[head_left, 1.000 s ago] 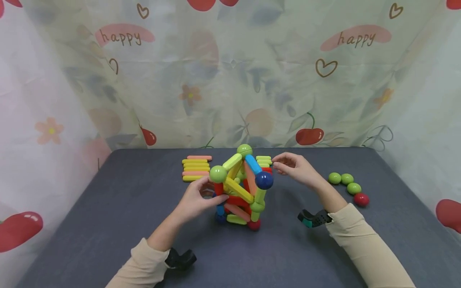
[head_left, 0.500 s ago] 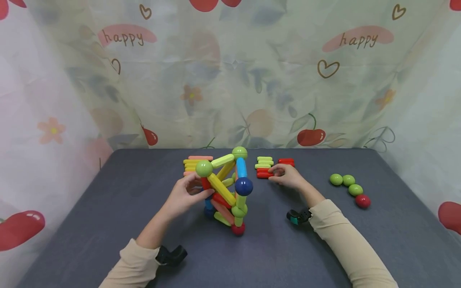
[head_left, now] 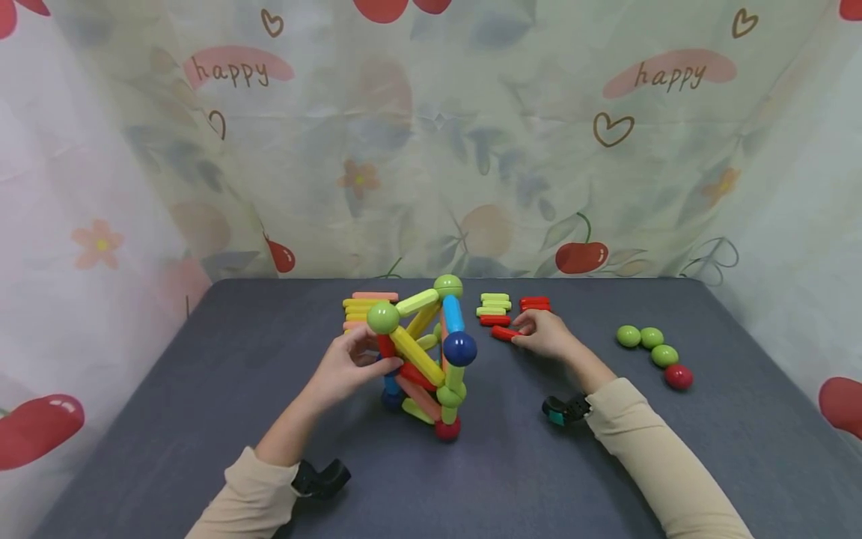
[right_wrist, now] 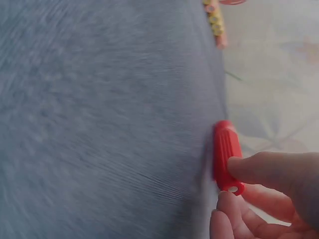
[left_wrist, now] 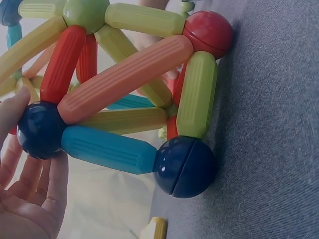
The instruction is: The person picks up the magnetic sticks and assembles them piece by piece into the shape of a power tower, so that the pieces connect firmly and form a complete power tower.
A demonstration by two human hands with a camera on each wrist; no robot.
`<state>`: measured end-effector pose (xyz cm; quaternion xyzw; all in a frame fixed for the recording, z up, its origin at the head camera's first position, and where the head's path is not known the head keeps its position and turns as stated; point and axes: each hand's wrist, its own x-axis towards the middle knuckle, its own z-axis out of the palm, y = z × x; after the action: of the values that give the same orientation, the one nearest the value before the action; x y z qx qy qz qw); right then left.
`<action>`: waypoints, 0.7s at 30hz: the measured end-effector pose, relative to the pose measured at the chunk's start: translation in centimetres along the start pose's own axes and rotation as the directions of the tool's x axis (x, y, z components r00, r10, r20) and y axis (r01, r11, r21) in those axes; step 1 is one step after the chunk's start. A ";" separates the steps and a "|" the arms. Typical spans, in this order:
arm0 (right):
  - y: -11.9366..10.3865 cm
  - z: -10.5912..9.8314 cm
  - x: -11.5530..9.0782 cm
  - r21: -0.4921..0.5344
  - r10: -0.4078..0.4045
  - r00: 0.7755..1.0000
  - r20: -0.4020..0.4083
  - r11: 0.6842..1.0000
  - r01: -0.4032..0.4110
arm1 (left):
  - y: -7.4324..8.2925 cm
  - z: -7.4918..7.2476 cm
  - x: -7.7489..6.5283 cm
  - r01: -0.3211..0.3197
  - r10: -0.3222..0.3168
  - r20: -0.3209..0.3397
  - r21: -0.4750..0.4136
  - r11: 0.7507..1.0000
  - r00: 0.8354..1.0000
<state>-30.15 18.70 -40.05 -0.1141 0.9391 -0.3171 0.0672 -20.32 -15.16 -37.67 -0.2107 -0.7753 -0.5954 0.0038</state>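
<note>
A standing frame of magnetic rods and balls (head_left: 417, 355) rises from the middle of the table. My left hand (head_left: 346, 367) grips its left side, thumb in front. In the left wrist view, fingers and thumb are round a dark blue ball (left_wrist: 41, 132) where red, salmon and blue rods meet. Two lower balls, one red (left_wrist: 209, 35) and one dark blue (left_wrist: 184, 167), sit at the tabletop. My right hand (head_left: 547, 335) pinches one end of a short red magnetic rod (head_left: 503, 333), thumb on top. That rod's near end shows a pale round spot in the right wrist view.
Behind the frame at left lies a stack of yellow and salmon rods (head_left: 367, 303). Lime rods (head_left: 494, 304), another red rod (head_left: 494, 320) and a red group (head_left: 535, 302) lie near the right hand. Green balls (head_left: 628, 336) and a red ball (head_left: 678, 376) rest farther right.
The frame has shifted left and turned with my left hand. My right hand has come to the red rods, and one is now drawn toward me, apart from the row.
</note>
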 end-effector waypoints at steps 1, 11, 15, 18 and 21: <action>-0.2 -0.3 -0.2 0.007 -0.003 1.000 0.004 1.000 0.003 | 0.0 0.0 0.0 -0.003 0.003 0.008 -0.005 1.000 1.000; -5.4 -5.7 -5.0 0.269 -0.146 0.983 -0.108 0.948 0.170 | 0.3 1.5 0.2 -0.014 0.014 0.051 -0.007 1.000 0.999; -8.2 -6.6 -7.3 0.330 -0.268 0.941 -0.206 0.886 0.325 | 0.5 2.5 0.5 -0.016 0.016 0.053 0.014 1.000 0.998; -9.7 -6.1 -8.6 0.303 -0.401 0.876 -0.269 0.828 0.472 | 0.7 3.2 0.7 -0.017 0.016 0.053 0.022 1.000 0.998; -10.6 -5.2 -9.4 0.202 -0.533 0.785 -0.316 0.771 0.605 | 0.7 3.9 0.8 -0.010 0.009 0.050 0.022 1.000 0.999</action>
<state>-20.25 15.94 -29.01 -0.3445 0.8029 -0.4687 -0.1306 -19.92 -11.17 -37.96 -0.2294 -0.7806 -0.5813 -0.0103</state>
